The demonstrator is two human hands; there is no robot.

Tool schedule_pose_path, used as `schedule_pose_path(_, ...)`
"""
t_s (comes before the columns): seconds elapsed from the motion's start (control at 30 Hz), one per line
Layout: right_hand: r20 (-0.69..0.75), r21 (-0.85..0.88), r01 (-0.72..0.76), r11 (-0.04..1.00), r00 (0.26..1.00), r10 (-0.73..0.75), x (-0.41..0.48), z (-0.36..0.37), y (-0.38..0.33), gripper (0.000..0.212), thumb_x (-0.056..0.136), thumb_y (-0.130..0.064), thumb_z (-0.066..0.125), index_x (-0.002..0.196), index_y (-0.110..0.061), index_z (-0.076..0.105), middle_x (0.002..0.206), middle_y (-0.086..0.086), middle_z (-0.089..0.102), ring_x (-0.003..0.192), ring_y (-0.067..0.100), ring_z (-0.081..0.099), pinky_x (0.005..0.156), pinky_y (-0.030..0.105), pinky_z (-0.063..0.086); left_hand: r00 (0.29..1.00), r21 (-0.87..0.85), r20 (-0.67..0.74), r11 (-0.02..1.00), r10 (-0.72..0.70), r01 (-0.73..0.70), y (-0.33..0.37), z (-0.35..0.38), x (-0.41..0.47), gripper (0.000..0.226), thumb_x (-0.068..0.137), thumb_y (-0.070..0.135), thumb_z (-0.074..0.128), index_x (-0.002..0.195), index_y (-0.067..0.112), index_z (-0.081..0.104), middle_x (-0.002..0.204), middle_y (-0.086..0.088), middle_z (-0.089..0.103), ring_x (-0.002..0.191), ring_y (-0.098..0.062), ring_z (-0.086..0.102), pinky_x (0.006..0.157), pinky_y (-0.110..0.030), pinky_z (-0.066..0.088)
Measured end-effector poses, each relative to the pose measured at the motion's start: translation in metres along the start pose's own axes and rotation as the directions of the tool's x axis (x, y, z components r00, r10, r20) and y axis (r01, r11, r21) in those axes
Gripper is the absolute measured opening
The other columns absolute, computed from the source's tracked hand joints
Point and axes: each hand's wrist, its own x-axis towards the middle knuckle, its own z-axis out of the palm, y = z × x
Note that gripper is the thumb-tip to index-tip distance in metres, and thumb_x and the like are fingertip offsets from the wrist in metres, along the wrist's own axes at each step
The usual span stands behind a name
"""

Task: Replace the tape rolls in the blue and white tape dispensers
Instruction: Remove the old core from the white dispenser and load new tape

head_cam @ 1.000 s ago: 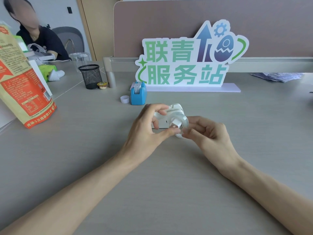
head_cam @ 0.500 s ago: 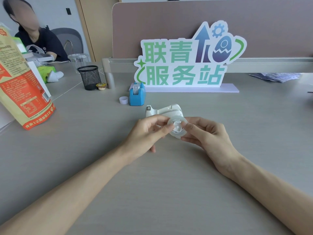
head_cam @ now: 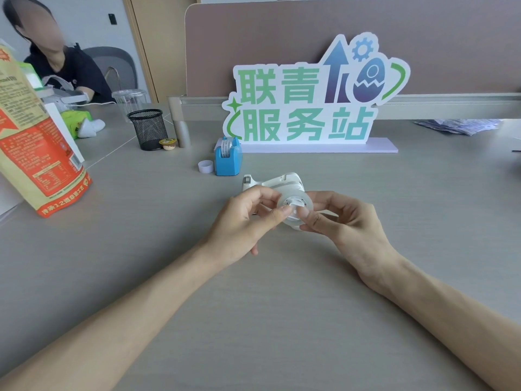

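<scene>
Head view: a clear tape roll point(head_cam: 294, 201) with a white middle piece is held between both hands, over the grey table point(head_cam: 282, 320). The left hand point(head_cam: 242, 224) is curled, and the left side of the roll is pinched by its thumb and fingers. The right hand point(head_cam: 349, 221) is curled too; its thumb is pressed on the front of the roll and its fingers are wrapped behind it. So the roll is gripped from both sides.

The white tape dispenser point(head_cam: 277, 182) is seen on the table just behind the hands, and part of it is hidden by them. Whether the roll is touching it cannot be told.

The blue tape dispenser point(head_cam: 228, 163) is set further back, and a second roll point(head_cam: 225, 148) is seated in its top. A small white ring point(head_cam: 205, 166) is laid just beside it on the left.

A big green and blue sign point(head_cam: 310, 114) is stood behind the blue dispenser. A black mesh cup point(head_cam: 148, 129) is placed to the back left, and an orange bag point(head_cam: 36, 159) is stood at the left edge. A person point(head_cam: 64, 71) is seated at the far left.
</scene>
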Motion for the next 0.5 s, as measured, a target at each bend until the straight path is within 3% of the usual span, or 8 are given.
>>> schedule_pose_path(0.17,-0.012,-0.023,0.026,0.999,1.000,-0.027,0.0008,0.0005,0.0012,0.020,0.083,-0.016,0.073,0.102,-0.010,0.073,0.098,0.009,0.076,0.091,0.032,0.072,0.084,0.035,0.060,0.999,0.037,-0.029,0.998,0.043,-0.042,-0.0028,-0.0004,0.0008,0.023,0.079,0.034,0.071,0.094,0.018,0.066,0.085,0.001,0.064,0.067,-0.003,0.055,0.035,-0.021,0.037)
schedule_pose_path(0.3,-0.038,-0.057,0.062,0.996,0.997,-0.064,0.0005,0.0017,0.0014,0.023,0.084,-0.015,0.072,0.106,-0.008,0.071,0.097,0.006,0.076,0.083,0.024,0.074,0.073,0.025,0.059,0.995,0.054,-0.052,0.995,0.087,-0.085,-0.0008,0.0015,-0.0002,0.015,0.084,0.023,0.071,0.093,0.013,0.065,0.080,0.004,0.062,0.052,0.002,0.048,0.044,-0.004,0.034)
schedule_pose_path(0.37,-0.043,-0.072,0.075,0.995,0.996,-0.078,0.0003,0.0019,0.0021,0.022,0.085,-0.013,0.071,0.106,-0.007,0.071,0.096,0.006,0.076,0.080,0.020,0.074,0.072,0.024,0.058,0.993,0.056,-0.056,0.994,0.102,-0.099,-0.0014,0.0020,-0.0001,0.016,0.082,0.029,0.074,0.090,0.018,0.066,0.080,0.007,0.064,0.059,-0.001,0.052,0.053,-0.008,0.041)
schedule_pose_path(0.5,-0.051,-0.094,0.106,0.990,0.992,-0.111,-0.0011,0.0029,0.0025,0.019,0.086,-0.009,0.069,0.105,-0.005,0.070,0.093,0.005,0.075,0.073,0.012,0.072,0.066,0.018,0.055,0.988,0.095,-0.054,0.985,0.147,-0.141,-0.0049,0.0015,0.0007,0.021,0.075,0.043,0.071,0.087,0.026,0.066,0.083,0.010,0.067,0.079,-0.013,0.059,0.078,-0.030,0.050)
